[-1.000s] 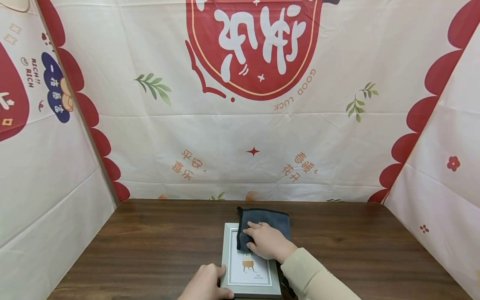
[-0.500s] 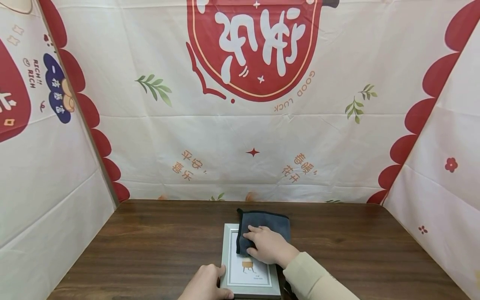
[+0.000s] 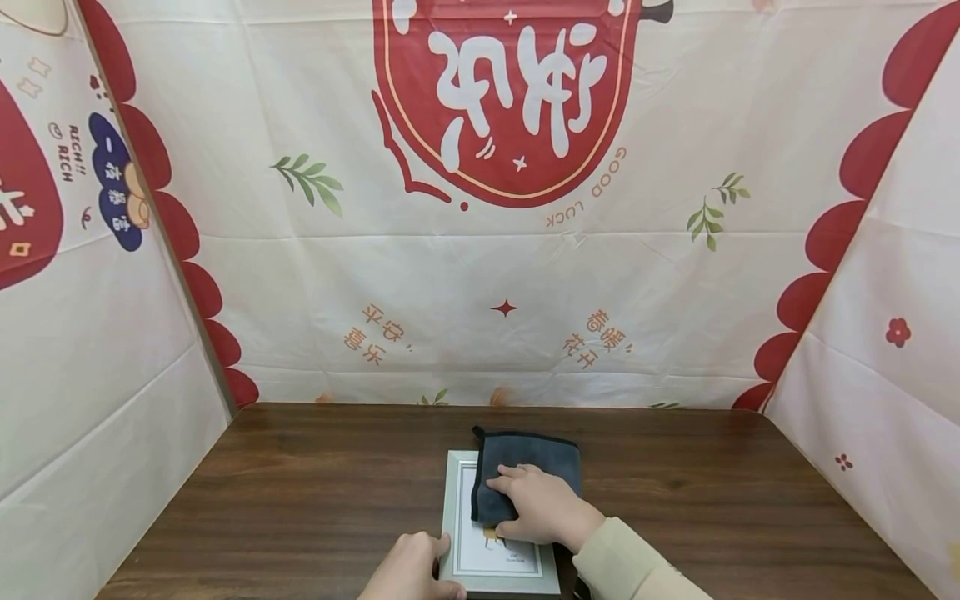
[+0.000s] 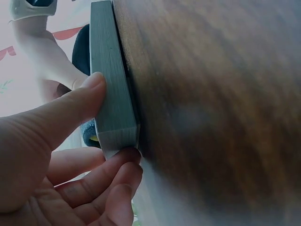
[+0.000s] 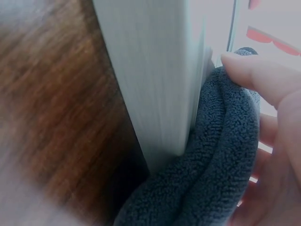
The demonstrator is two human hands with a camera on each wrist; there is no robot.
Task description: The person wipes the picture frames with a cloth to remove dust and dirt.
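Note:
A picture frame (image 3: 501, 585) with a pale grey-green border and a small printed drawing lies flat on the wooden table. My left hand (image 3: 411, 570) grips its near left corner; the left wrist view has the thumb on the side edge and the fingers around the end. Over the far right part of the frame lies a folded dark grey cloth (image 3: 542, 454) with black edging, hanging past the border. My right hand (image 3: 546, 505) presses the cloth down with spread, fairly straight fingers. In the right wrist view, the thick cloth (image 5: 214, 141) bends over the frame's side.
The brown wooden table (image 3: 315, 492) extends to both sides of the frame. White printed fabric (image 3: 420, 267) with red scalloped trim walls in its back and both sides. A dark item, mostly hidden, shows beside the right sleeve (image 3: 626, 560).
My right hand and the cloth have slid slightly toward me over the frame, covering more of the drawing. The left hand keeps its grip on the corner. The head view has tilted slightly upward.

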